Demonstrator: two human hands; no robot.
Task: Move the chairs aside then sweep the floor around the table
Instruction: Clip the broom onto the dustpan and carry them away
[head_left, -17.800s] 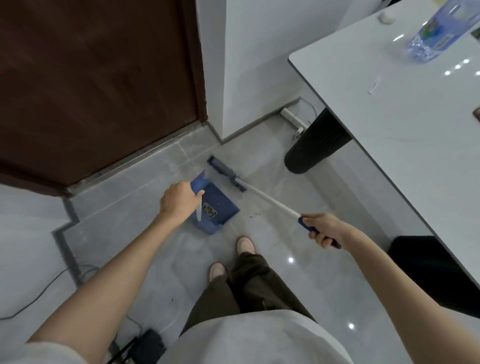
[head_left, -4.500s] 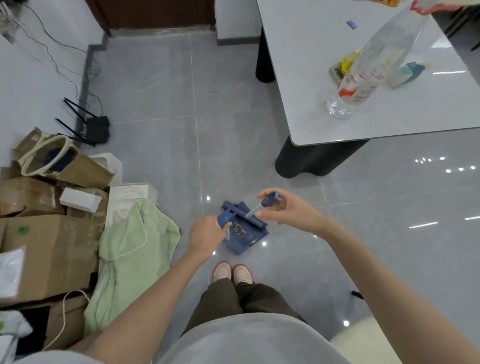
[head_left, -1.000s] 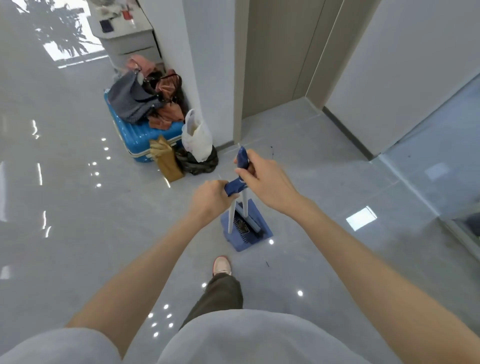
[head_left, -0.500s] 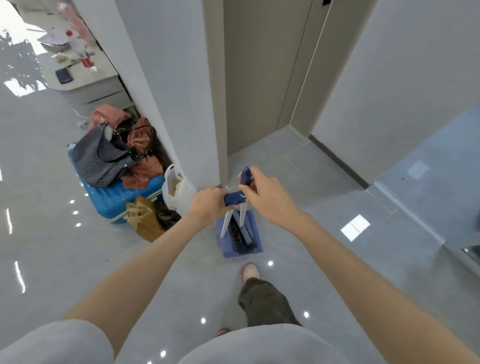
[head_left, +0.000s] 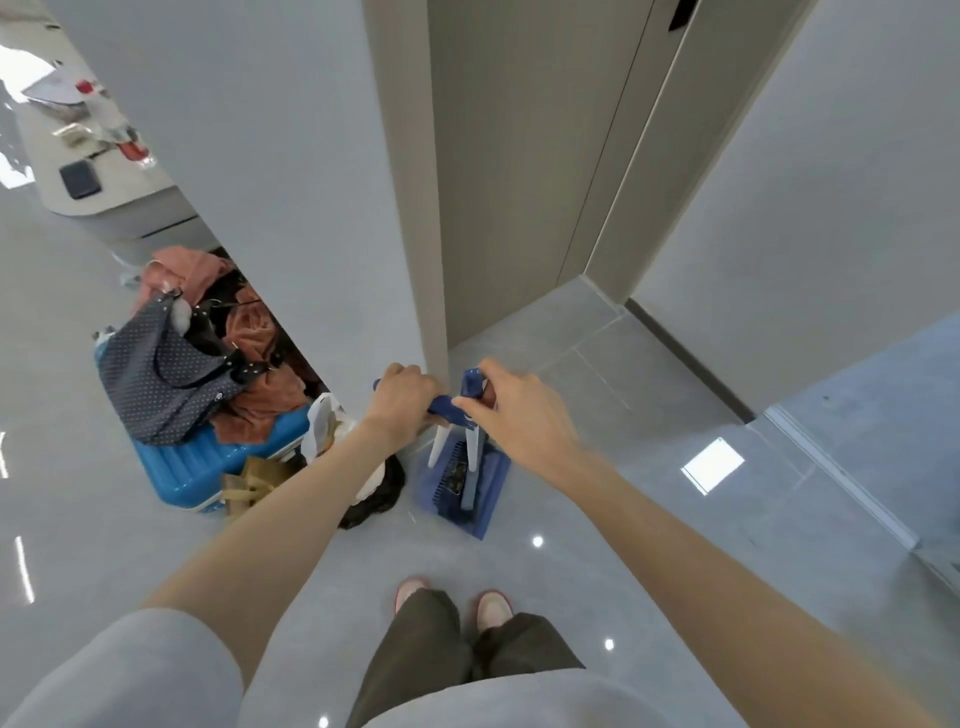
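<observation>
Left grip (head_left: 402, 402) clamps the dustpan (head_left: 493, 493) handle, right grip (head_left: 511, 415) the broom (head_left: 471, 447) top, brush nested inside, probably to park both by the wall (head_left: 291, 208)

The blue dustpan (head_left: 491, 506) carries a white shaft with a blue grip. The matching broom (head_left: 471, 451) stands upright, head inside the dustpan.

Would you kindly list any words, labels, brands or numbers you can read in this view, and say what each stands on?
None can be read.
The dark sticker inside the blue dustpan is too blurred.
The items on the counter show no legible print.
</observation>
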